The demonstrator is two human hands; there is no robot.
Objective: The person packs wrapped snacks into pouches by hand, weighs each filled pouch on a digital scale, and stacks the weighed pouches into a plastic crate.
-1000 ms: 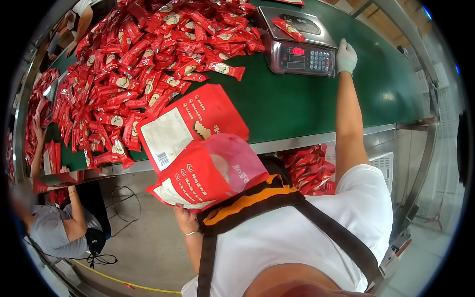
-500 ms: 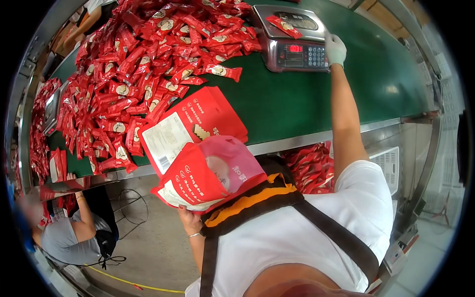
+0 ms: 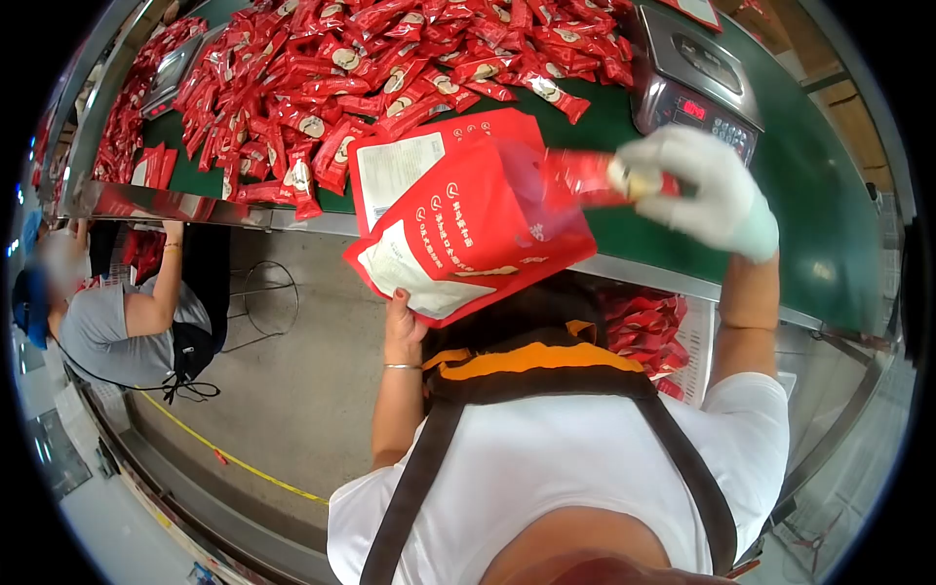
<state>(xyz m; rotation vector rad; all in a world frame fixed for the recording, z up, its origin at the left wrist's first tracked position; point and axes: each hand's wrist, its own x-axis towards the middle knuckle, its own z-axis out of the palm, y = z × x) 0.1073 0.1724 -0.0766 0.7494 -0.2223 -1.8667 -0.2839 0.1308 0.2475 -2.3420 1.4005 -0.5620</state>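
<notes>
My left hand [image 3: 402, 327] grips the lower edge of a large red printed pouch [image 3: 458, 229], its thumb on the front and the other fingers hidden behind. The pouch leans over the table's front edge, its open end towards the right. My right hand [image 3: 697, 185], in a white glove and slightly blurred, pinches a small red snack packet [image 3: 590, 178] at that open end. Behind the pouch lies another red pouch [image 3: 398, 161] with a white label panel. Beyond my right hand stands a digital scale [image 3: 697, 68], its red display lit.
Many small red packets [image 3: 390, 73] are heaped across the green table [image 3: 819, 224]. Under its metal edge, more red packaging [image 3: 648, 331] sits by a white crate [image 3: 697, 341]. At the left, a co-worker [image 3: 146, 312] works beside a second scale [image 3: 171, 73].
My right hand has come from the scale back to the pouch, now holding a packet. The packet that lay on the scale's plate is gone from there. The pouch has tilted further over in my left hand.
</notes>
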